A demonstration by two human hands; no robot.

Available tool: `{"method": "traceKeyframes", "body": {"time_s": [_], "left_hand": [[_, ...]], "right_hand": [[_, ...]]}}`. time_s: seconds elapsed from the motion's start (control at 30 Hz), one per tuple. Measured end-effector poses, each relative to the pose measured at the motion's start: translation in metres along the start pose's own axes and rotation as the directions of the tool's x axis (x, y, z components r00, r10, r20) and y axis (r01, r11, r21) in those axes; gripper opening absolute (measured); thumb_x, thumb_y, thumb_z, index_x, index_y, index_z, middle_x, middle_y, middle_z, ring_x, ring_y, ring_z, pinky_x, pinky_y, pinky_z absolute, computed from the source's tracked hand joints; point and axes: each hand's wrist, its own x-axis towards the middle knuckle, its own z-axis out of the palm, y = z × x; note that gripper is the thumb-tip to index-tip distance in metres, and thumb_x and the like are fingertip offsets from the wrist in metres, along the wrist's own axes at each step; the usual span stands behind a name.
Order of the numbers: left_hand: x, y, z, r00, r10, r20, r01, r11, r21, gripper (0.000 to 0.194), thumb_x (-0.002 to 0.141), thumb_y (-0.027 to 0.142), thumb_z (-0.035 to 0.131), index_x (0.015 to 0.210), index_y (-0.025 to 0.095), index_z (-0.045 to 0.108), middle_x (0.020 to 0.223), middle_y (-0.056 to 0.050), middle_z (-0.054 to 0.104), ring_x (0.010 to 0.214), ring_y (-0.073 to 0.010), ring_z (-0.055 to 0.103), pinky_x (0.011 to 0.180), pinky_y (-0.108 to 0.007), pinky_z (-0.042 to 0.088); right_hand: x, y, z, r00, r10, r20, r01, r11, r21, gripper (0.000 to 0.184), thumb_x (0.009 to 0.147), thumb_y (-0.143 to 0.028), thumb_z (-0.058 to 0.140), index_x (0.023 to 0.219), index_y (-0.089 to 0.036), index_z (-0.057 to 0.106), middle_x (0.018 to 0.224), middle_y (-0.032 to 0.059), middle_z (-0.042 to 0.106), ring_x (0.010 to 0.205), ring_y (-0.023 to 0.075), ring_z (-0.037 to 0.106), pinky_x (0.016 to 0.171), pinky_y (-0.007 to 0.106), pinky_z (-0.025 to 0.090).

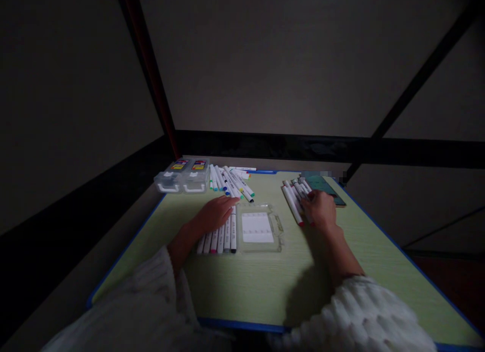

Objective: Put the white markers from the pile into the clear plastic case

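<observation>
A row of white markers (220, 241) lies side by side in the left half of an open clear plastic case. My left hand (216, 213) rests across the upper part of that row, fingers stretched out and flat. The case's other half, a clear lid (242, 247) with a white printed card (257, 227), lies open to the right. Farther right, my right hand (320, 208) reaches into a small group of white markers (291, 203), some with red ends. Its fingers are bent and closed around a marker there; the fingertips are partly hidden.
Two clear carrying cases (182, 176) with white handles stand at the table's far left. Beside them lies a loose pile of markers (231, 180) with coloured ends. A flat teal-screened device (322, 186) is at the back right. Blue edging borders the pale green table (242, 291).
</observation>
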Motion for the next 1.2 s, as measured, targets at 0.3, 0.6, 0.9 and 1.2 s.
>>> {"method": "traceKeyframes", "body": {"time_s": [0.3,0.6,0.9,1.2], "left_hand": [[0.0001,-0.0024,0.0022,1.000,0.021,-0.007,-0.021,1.000,0.004,0.038,0.084,0.015,0.036,0.121,0.012,0.043,0.112,-0.011,0.056,0.105,-0.0183,0.049,0.092,-0.034,0.040],[-0.0004,-0.0020,0.0019,1.000,0.020,-0.010,-0.020,1.000,-0.005,0.037,0.083,0.014,0.036,0.120,0.013,0.044,0.111,-0.011,0.056,0.103,-0.0183,0.050,0.091,-0.035,0.041],[0.0002,-0.0021,0.0028,1.000,0.007,0.004,-0.007,1.000,0.017,0.036,0.082,0.014,0.037,0.117,0.012,0.046,0.112,-0.011,0.056,0.104,-0.0184,0.050,0.093,-0.035,0.040],[-0.0006,-0.0032,0.0033,1.000,0.025,0.002,-0.025,0.999,0.044,0.036,0.083,0.016,0.036,0.117,0.011,0.046,0.114,-0.011,0.055,0.105,-0.0185,0.049,0.093,-0.034,0.040]], "right_hand": [[-0.0011,-0.0007,-0.0015,1.000,0.010,-0.001,-0.010,1.000,0.001,0.024,0.068,-0.027,0.056,0.084,-0.011,0.066,0.078,0.0166,0.067,0.072,0.0252,0.063,0.057,0.027,0.040],[-0.0002,-0.0006,-0.0021,1.000,0.000,0.006,0.000,1.000,0.016,0.025,0.068,-0.027,0.056,0.085,-0.010,0.066,0.078,0.0169,0.067,0.072,0.0254,0.063,0.056,0.027,0.039],[-0.0001,-0.0014,-0.0020,1.000,-0.004,0.015,0.004,1.000,0.019,0.021,0.067,-0.026,0.058,0.080,-0.011,0.067,0.075,0.0163,0.068,0.070,0.0250,0.063,0.056,0.026,0.039],[0.0011,0.0015,0.0012,1.000,0.006,0.007,-0.006,1.000,0.030,0.026,0.068,-0.027,0.059,0.087,-0.011,0.066,0.079,0.0165,0.068,0.074,0.0260,0.063,0.058,0.027,0.040]]}}
